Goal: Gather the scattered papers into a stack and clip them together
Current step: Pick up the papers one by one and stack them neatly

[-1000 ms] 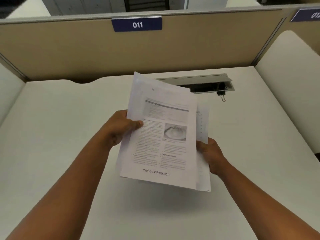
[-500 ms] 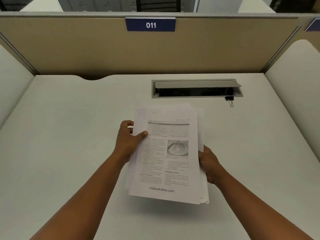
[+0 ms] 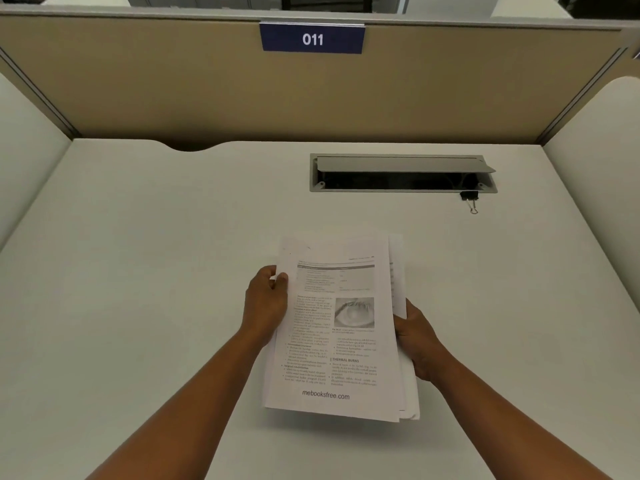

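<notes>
A stack of printed papers (image 3: 341,327) is held between both hands, low over the white desk (image 3: 156,271). Its top sheet shows text and a picture of an eye. The sheets are nearly aligned, with edges of lower sheets sticking out on the right. My left hand (image 3: 265,304) grips the stack's left edge, thumb on top. My right hand (image 3: 417,341) grips the right edge from the side and below. A small black binder clip (image 3: 469,197) lies on the desk at the far right, just in front of the cable slot, apart from both hands.
An open grey cable slot (image 3: 403,173) with a raised flap is set into the desk behind the papers. Beige partition walls (image 3: 311,98) with a blue "011" sign close off the back. White side panels (image 3: 595,202) flank the desk.
The stack has come down from a raised, tilted hold to lie nearly flat and low over the desk. The sheets have drawn closer together. The clip has not moved.
</notes>
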`<state>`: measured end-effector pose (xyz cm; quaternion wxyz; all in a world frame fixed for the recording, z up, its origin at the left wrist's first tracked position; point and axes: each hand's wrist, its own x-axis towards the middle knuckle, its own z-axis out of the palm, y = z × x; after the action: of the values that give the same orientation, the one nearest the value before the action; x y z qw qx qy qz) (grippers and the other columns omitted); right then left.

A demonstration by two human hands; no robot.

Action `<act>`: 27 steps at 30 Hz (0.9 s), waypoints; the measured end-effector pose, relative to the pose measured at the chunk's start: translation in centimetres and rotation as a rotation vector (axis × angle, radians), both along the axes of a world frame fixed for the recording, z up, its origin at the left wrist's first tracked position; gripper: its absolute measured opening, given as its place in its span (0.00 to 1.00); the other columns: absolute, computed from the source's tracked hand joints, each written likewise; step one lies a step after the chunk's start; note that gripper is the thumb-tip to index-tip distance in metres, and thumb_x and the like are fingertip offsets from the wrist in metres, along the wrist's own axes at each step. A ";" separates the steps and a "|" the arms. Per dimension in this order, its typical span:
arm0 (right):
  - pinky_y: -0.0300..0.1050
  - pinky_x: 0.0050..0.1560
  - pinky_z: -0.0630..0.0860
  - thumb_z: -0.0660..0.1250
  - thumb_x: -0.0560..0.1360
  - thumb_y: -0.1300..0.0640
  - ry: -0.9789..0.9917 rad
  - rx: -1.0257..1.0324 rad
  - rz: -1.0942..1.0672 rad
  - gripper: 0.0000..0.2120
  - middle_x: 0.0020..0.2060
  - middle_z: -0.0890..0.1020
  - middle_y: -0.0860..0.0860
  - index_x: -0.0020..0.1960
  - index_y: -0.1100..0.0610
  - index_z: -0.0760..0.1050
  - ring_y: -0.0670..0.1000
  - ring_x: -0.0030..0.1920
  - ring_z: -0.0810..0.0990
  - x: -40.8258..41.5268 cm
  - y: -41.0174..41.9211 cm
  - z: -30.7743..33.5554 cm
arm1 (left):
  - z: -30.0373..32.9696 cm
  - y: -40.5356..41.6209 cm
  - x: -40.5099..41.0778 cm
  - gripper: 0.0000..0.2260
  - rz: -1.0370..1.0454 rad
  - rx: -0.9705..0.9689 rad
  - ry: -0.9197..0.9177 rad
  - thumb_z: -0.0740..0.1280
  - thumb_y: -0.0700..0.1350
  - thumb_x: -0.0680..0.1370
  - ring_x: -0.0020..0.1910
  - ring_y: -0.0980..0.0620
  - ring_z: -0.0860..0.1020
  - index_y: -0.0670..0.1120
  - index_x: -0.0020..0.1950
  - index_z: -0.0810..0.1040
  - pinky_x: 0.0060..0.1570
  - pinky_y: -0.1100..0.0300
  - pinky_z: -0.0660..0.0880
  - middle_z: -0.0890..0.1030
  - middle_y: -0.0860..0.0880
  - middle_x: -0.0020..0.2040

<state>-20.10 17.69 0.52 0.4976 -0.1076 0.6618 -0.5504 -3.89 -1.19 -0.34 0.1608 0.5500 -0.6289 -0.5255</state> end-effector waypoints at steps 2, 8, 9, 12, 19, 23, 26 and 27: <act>0.44 0.41 0.82 0.70 0.77 0.58 0.011 0.009 0.011 0.13 0.50 0.87 0.54 0.62 0.52 0.78 0.55 0.48 0.87 0.0 0.1 -0.2 | 0.0 -0.1 0.0 0.20 0.030 -0.011 0.027 0.66 0.52 0.81 0.53 0.50 0.78 0.50 0.71 0.68 0.48 0.58 0.73 0.77 0.50 0.59; 0.45 0.41 0.82 0.69 0.78 0.60 0.000 0.024 0.011 0.13 0.49 0.87 0.55 0.62 0.54 0.78 0.54 0.47 0.87 0.0 0.4 -0.6 | -0.3 -0.9 -0.3 0.18 0.156 -0.016 0.088 0.70 0.45 0.80 0.50 0.52 0.78 0.51 0.68 0.70 0.41 0.65 0.72 0.78 0.51 0.56; 0.45 0.41 0.82 0.69 0.78 0.60 -0.003 0.027 0.016 0.13 0.50 0.87 0.56 0.62 0.55 0.78 0.55 0.47 0.87 0.0 0.5 -0.7 | -0.4 -1.1 -0.3 0.17 0.181 -0.005 0.088 0.71 0.44 0.79 0.48 0.53 0.80 0.50 0.66 0.72 0.41 0.64 0.73 0.80 0.50 0.54; 0.45 0.41 0.82 0.69 0.78 0.61 -0.001 0.029 0.031 0.13 0.50 0.87 0.57 0.62 0.56 0.78 0.55 0.46 0.87 0.0 0.6 -0.7 | -0.6 -1.9 -0.2 0.09 0.250 0.082 0.105 0.73 0.43 0.78 0.49 0.48 0.83 0.48 0.57 0.78 0.48 0.56 0.80 0.83 0.48 0.49; 0.43 0.41 0.82 0.71 0.77 0.59 0.010 0.006 0.075 0.13 0.47 0.88 0.52 0.61 0.52 0.78 0.53 0.47 0.87 0.3 0.9 -0.5 | -0.7 -2.0 0.1 0.06 0.259 0.337 0.180 0.72 0.46 0.79 0.50 0.43 0.85 0.44 0.48 0.82 0.53 0.43 0.82 0.86 0.46 0.48; 0.41 0.38 0.81 0.69 0.77 0.63 0.016 0.014 0.088 0.12 0.44 0.88 0.51 0.59 0.54 0.78 0.50 0.42 0.87 0.5 1.3 -0.5 | -0.3 -1.5 -0.2 0.06 0.237 0.188 0.098 0.66 0.44 0.82 0.53 0.48 0.81 0.50 0.59 0.76 0.55 0.52 0.79 0.82 0.50 0.56; 0.41 0.38 0.81 0.69 0.77 0.63 0.009 0.011 0.086 0.12 0.45 0.88 0.53 0.60 0.55 0.78 0.51 0.42 0.87 0.6 1.6 -0.5 | -0.1 -0.8 -0.1 0.10 0.163 0.047 0.104 0.63 0.38 0.82 0.50 0.55 0.78 0.50 0.61 0.72 0.45 0.63 0.75 0.78 0.52 0.56; 0.42 0.39 0.81 0.69 0.77 0.63 0.007 0.010 0.086 0.12 0.46 0.88 0.54 0.60 0.56 0.78 0.52 0.44 0.87 0.6 1.6 -0.5 | -0.1 -0.7 -0.1 0.10 0.139 0.012 0.092 0.62 0.37 0.82 0.50 0.55 0.78 0.49 0.60 0.73 0.43 0.66 0.73 0.78 0.52 0.56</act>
<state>-19.50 19.32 0.03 0.5190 -0.1356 0.6609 -0.5248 -3.98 -1.87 -0.49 0.2221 0.5687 -0.5779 -0.5416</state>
